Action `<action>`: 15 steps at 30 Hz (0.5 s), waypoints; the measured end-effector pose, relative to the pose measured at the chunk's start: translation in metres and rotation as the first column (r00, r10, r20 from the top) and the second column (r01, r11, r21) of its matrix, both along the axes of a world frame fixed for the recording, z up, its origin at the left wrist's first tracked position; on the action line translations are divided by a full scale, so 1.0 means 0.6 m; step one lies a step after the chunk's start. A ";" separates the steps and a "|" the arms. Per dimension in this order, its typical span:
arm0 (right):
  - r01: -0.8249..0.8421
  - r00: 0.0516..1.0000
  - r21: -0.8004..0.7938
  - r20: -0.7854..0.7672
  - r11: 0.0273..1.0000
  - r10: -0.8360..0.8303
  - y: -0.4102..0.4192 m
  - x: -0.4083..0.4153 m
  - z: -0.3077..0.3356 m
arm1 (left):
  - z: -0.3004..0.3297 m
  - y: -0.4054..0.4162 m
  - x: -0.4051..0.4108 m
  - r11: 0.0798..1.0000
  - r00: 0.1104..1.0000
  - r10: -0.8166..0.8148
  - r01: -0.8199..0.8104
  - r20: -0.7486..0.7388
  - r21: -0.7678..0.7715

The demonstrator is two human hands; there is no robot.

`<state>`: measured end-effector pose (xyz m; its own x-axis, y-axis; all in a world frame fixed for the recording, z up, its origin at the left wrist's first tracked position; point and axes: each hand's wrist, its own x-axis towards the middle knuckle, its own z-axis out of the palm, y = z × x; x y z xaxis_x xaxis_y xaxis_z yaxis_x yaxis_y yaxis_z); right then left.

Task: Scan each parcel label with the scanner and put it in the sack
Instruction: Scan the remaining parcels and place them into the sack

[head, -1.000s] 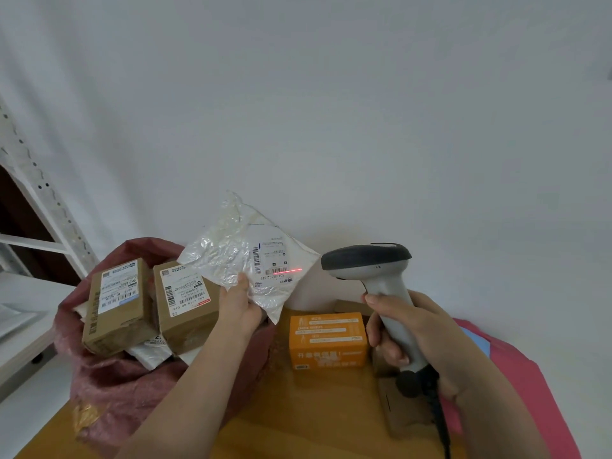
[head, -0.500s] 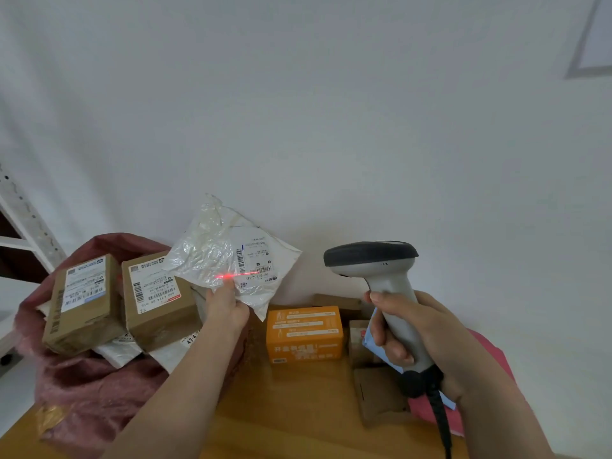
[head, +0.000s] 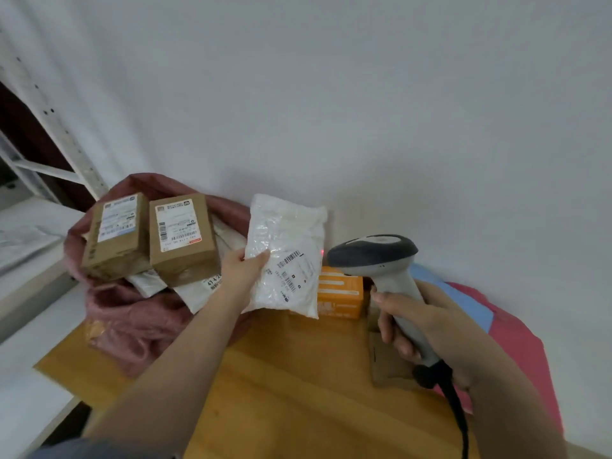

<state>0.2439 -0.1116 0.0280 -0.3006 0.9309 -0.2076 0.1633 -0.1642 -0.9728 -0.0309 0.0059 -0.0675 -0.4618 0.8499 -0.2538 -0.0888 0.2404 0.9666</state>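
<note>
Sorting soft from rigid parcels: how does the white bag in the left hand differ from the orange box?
The white bag is soft crinkled plastic, and the left hand holds it up; the orange box is rigid, lying on the table, partly hidden behind the bag. Both carry printed labels.

"41-4-24" printed on white mailer (head: 212,286) in sack (head: 132,319)

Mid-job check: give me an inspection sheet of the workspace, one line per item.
Surface: wooden table, partly bare.
Job's things: white poly parcel held up, label facing the scanner; pink sack holds two brown boxes and flat mailers.
Clutter: orange box behind the parcel; flat cardboard piece; pink and blue item at right.
Hands: left hand grips the parcel; right hand grips the scanner.
Cables: black scanner cord runs down off frame.
Surroundings: white wall, metal shelving at left.
</note>
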 end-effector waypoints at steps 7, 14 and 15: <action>-0.046 0.999 -0.052 0.006 0.998 0.046 -0.013 -0.004 -0.017 | -0.027 -0.045 -0.034 0.989 0.986 -0.040 0.016 -0.163 -0.145; -0.029 1.000 -0.076 0.007 0.997 0.030 -0.045 -0.002 -0.011 | -0.023 -0.064 -0.042 0.985 0.942 -0.116 0.067 -0.316 -0.160; -0.020 1.000 -0.083 0.010 0.996 0.020 -0.051 -0.007 -0.013 | -0.023 -0.069 -0.045 0.985 0.941 -0.121 0.073 -0.317 -0.158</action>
